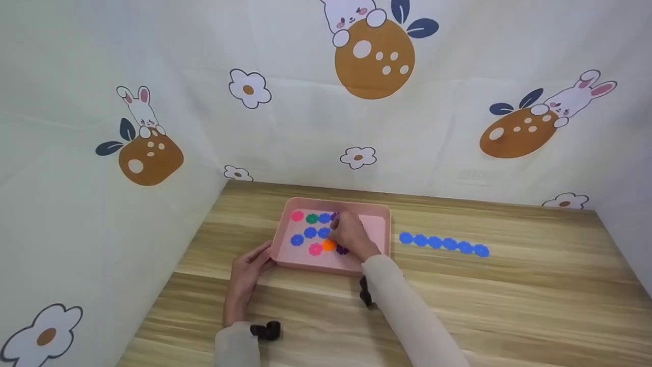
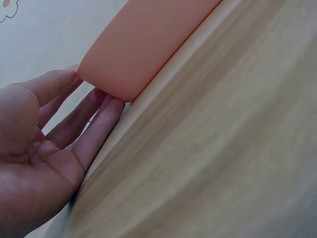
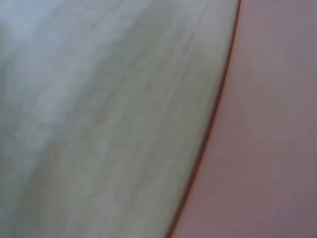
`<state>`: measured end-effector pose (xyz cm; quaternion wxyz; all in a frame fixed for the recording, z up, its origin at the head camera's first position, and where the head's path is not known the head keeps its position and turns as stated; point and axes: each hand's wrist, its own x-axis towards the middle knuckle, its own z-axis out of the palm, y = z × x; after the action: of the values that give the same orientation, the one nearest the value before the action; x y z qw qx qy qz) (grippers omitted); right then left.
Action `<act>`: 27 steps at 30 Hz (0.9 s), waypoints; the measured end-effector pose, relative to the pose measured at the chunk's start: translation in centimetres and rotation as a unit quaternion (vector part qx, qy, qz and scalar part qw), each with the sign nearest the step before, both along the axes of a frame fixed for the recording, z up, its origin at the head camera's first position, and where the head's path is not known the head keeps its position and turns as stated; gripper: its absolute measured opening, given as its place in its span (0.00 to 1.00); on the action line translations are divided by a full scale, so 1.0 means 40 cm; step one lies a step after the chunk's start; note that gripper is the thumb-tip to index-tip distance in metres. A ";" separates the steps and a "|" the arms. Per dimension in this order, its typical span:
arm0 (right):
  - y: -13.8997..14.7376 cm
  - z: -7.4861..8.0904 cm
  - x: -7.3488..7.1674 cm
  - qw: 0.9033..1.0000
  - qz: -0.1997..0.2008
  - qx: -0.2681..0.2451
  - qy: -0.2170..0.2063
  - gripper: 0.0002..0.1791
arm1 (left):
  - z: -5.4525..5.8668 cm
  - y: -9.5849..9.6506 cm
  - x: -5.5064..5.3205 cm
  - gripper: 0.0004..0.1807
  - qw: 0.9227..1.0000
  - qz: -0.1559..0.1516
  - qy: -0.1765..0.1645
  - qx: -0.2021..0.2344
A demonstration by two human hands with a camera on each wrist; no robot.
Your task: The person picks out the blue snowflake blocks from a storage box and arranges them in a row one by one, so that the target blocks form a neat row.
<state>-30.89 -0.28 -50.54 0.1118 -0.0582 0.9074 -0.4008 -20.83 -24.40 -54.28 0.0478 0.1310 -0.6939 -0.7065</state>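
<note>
A shallow pink tray (image 1: pixel 374 227) holds several small flower-shaped discs in blue, pink, green, purple and orange. At its front-left corner my left hand (image 1: pixel 249 267) grips the tray; in the left wrist view the thumb and fingers (image 2: pixel 111 111) meet the tray corner (image 2: pixel 129 49) at its rim and base. Inside the tray, my right hand (image 1: pixel 351 234) is bent downward with curled fingers. Its fingertips meet the right edge of a blue flower disc (image 1: pixel 323 233), beside an orange disc (image 1: pixel 328 245). Whether they pinch a disc is hidden.
On the wooden table (image 1: pixel 535 285), right of the tray, several blue flower discs (image 1: pixel 435 242) form a touching, slightly slanting row. A patterned cloth (image 1: pixel 295 132) encloses the back and sides. The right wrist view shows only blurred wood and the pink tray wall (image 3: pixel 262 139).
</note>
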 end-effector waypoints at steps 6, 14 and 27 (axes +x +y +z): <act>-0.011 0.002 0.003 1.000 0.007 -0.013 -0.023 0.20 | 0.001 -0.001 0.002 0.18 1.000 0.001 0.001 -0.003; -0.029 0.000 0.009 0.999 0.020 -0.018 -0.028 0.22 | 0.000 -0.001 0.002 0.18 1.000 -0.001 0.001 0.003; -0.029 -0.003 0.007 0.999 0.035 0.020 -0.001 0.22 | -0.006 -0.007 0.002 0.19 0.999 -0.012 0.030 0.039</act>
<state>-30.63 -1.44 -50.65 0.1278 -0.0870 0.9126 -0.3786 -20.76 -24.66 -54.53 0.0545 0.1029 -0.6653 -0.7374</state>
